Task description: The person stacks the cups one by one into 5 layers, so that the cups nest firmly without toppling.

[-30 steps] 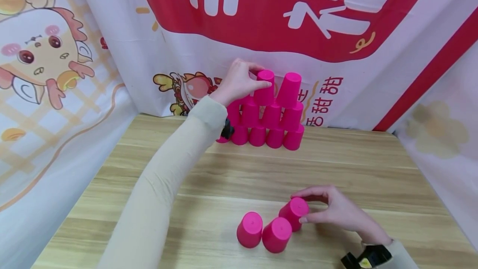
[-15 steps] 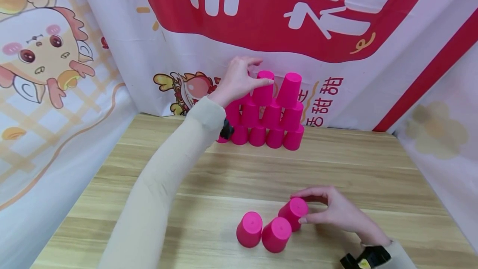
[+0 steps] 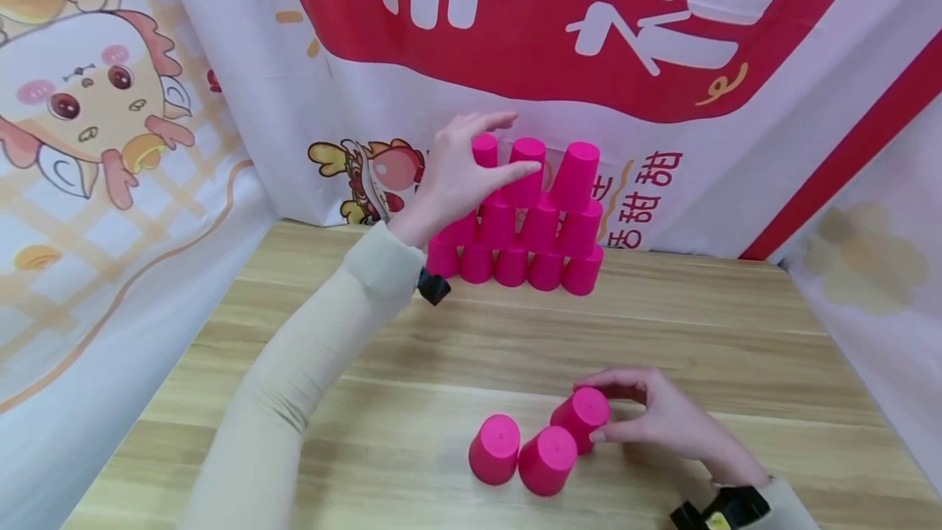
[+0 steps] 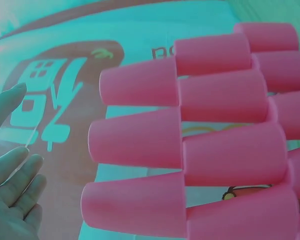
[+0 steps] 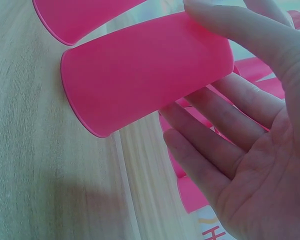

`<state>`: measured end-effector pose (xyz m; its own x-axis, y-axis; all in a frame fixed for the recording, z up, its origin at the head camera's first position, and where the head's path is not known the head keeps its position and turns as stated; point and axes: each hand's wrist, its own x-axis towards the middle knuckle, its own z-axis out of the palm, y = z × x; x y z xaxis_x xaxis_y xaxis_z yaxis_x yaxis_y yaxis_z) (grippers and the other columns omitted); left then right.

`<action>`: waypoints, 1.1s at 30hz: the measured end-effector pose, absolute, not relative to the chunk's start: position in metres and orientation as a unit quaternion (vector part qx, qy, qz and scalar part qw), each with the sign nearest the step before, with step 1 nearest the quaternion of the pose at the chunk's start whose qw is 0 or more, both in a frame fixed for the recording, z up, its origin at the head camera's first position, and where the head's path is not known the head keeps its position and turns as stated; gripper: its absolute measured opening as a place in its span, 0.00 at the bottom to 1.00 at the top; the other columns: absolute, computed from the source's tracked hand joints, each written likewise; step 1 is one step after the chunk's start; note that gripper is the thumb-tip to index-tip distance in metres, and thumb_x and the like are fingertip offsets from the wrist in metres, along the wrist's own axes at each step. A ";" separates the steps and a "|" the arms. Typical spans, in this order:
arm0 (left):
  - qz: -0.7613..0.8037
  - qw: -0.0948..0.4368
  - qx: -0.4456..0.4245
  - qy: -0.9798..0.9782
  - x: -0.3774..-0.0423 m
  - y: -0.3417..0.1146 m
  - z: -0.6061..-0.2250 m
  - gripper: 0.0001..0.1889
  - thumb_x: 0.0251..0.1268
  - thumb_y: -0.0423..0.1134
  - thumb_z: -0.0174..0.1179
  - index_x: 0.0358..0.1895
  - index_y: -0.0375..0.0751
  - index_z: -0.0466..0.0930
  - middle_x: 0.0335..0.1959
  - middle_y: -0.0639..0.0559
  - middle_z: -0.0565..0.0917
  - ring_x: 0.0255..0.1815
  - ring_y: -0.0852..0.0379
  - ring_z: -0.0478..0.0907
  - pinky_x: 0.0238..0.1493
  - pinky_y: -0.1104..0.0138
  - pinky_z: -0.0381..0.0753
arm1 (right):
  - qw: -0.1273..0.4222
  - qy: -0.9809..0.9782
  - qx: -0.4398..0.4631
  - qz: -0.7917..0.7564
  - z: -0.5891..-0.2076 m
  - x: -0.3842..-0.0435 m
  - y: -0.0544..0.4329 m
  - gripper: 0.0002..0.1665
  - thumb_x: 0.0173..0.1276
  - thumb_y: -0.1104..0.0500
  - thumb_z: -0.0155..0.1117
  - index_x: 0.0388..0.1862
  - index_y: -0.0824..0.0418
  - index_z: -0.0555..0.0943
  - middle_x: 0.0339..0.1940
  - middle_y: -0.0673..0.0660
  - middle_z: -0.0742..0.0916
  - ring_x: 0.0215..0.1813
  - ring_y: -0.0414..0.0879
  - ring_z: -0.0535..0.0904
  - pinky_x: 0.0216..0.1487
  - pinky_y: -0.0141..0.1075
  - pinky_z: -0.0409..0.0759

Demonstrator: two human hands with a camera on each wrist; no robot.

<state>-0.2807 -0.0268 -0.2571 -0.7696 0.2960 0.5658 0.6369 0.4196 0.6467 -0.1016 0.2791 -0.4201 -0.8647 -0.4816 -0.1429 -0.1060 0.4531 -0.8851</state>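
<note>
Pink plastic cups stand upside down in a stepped wall at the back, with three in its top row: a left cup [image 3: 485, 150], a middle cup [image 3: 527, 152] and a right cup [image 3: 576, 178]. My left hand [image 3: 458, 174], fingers spread, is beside the top row; in the left wrist view a gap separates the hand [image 4: 15, 185] from the nearest cup [image 4: 135, 205]. Lower right, my right hand [image 3: 666, 418] holds an upside-down pink cup [image 3: 580, 417] between thumb and fingers, close over the tabletop. In the right wrist view the thumb lies along that cup's [image 5: 145, 72] base end.
Two more upside-down cups, a left one [image 3: 494, 450] and a front one [image 3: 548, 461], stand close by the held cup on the wooden table [image 3: 662, 309]. A printed cloth [image 3: 353, 96] hangs right behind the cup wall, and cloth flanks both sides.
My left hand has let go of the middle top cup and drawn back to the left with fingers spread, uncovering the left top cup. My right hand keeps its grip in place.
</note>
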 end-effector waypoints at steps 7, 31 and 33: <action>-0.433 0.197 -0.321 -0.819 -0.257 -0.031 -0.277 0.36 0.57 0.56 0.75 0.69 0.50 0.77 0.64 0.59 0.79 0.66 0.63 0.69 0.64 0.58 0.73 | 0.196 0.833 -0.160 -0.492 -0.422 -0.102 0.280 0.33 0.59 0.53 0.80 0.65 0.55 0.82 0.53 0.47 0.88 0.58 0.48 0.81 0.60 0.45 0.78; -0.492 0.008 -0.285 -0.822 -0.164 -0.062 -0.384 0.33 0.53 0.60 0.76 0.65 0.63 0.79 0.59 0.71 0.79 0.63 0.65 0.73 0.63 0.46 0.73 | 0.179 0.832 -0.170 -0.496 -0.425 -0.098 0.278 0.32 0.60 0.53 0.80 0.63 0.54 0.83 0.53 0.47 0.88 0.58 0.48 0.81 0.62 0.46 0.77; -0.496 -0.015 -0.285 -0.820 -0.155 -0.063 -0.388 0.34 0.53 0.60 0.76 0.66 0.63 0.79 0.59 0.71 0.79 0.64 0.65 0.73 0.64 0.44 0.72 | 0.182 0.832 -0.165 -0.497 -0.425 -0.097 0.279 0.32 0.60 0.53 0.80 0.64 0.54 0.82 0.53 0.47 0.88 0.59 0.48 0.81 0.62 0.46 0.77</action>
<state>-0.1554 -0.0634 -0.3881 -0.8366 0.4828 0.2590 0.4538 0.3459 0.8212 -0.0973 0.2788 -0.4254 -0.8791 -0.4558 -0.1397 -0.0935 0.4522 -0.8870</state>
